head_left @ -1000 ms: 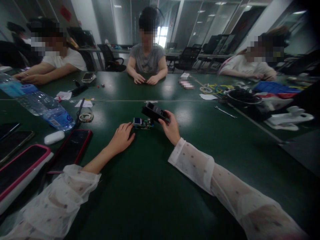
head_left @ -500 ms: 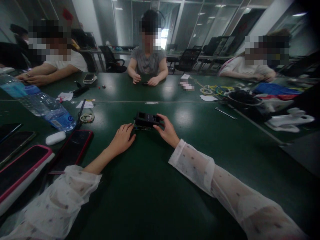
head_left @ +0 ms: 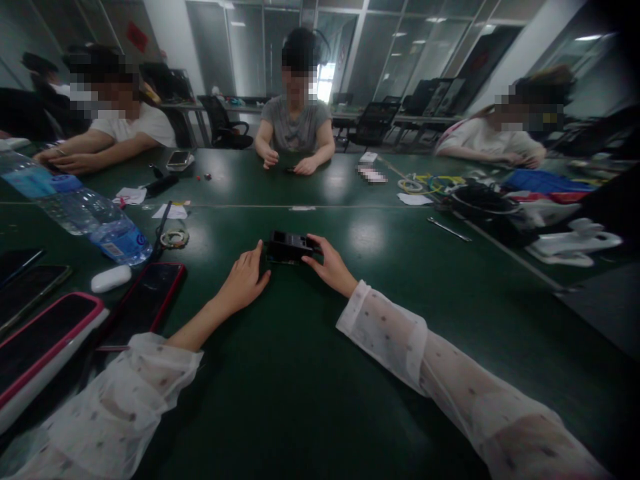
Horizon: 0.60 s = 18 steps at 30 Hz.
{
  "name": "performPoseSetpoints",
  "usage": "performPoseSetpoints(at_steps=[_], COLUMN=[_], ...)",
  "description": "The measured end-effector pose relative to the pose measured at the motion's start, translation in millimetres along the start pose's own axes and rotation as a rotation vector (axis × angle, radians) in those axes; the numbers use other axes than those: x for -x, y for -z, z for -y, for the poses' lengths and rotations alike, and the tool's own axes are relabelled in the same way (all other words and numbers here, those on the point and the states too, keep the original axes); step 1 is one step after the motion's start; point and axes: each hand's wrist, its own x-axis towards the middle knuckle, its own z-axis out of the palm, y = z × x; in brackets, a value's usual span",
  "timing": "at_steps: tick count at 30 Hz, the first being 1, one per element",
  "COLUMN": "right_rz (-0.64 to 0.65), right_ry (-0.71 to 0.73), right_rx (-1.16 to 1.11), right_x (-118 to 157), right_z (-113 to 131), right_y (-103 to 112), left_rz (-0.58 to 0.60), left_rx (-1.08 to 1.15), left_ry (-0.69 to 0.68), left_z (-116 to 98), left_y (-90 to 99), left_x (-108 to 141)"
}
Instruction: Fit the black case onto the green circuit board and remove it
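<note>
In the head view a small black plastic housing (head_left: 289, 248) with a rectangular window in its top stands on the green table. A strip of circuit board (head_left: 287, 262) shows along its lower front edge. My right hand (head_left: 331, 267) grips the housing's right end between thumb and fingers. At the left end lies my left hand (head_left: 247, 272), fingers stretched out and index fingertip near the housing's corner. Whether that fingertip touches it, I cannot tell.
Water bottles (head_left: 117, 237), a white earbud case (head_left: 111, 279) and several phones (head_left: 145, 300) lie on the left. A wrench (head_left: 449, 229), cables (head_left: 425, 183) and a white plastic part (head_left: 575, 240) are to the right. Three people sit across the table (head_left: 320, 373).
My right hand has lowered the black housing over the circuit board, so less of the board shows. My left index finger has lifted slightly away from the left end.
</note>
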Motion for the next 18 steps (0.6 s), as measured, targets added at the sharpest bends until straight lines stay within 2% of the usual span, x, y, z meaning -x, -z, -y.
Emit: performPoseSetpoints(at_steps=[5, 13, 18], right_rz=[0.083, 0.125, 0.131], right_ry=[0.002, -0.005, -0.01], right_rx=[0.055, 0.049, 0.066], right_x=[-0.7, -1.1, -1.6], right_z=[1.7, 2.6, 1.9], right_y=[0.8, 1.8, 2.4], left_rz=[0.012, -0.017, 0.014], left_rx=[0.008, -0.007, -0.011], left_ry=[0.027, -0.007, 0.021], left_z=[0.0, 2.3, -0.4], left_y=[0.2, -1.8, 0.7], left_x=[-0.1, -1.7, -1.3])
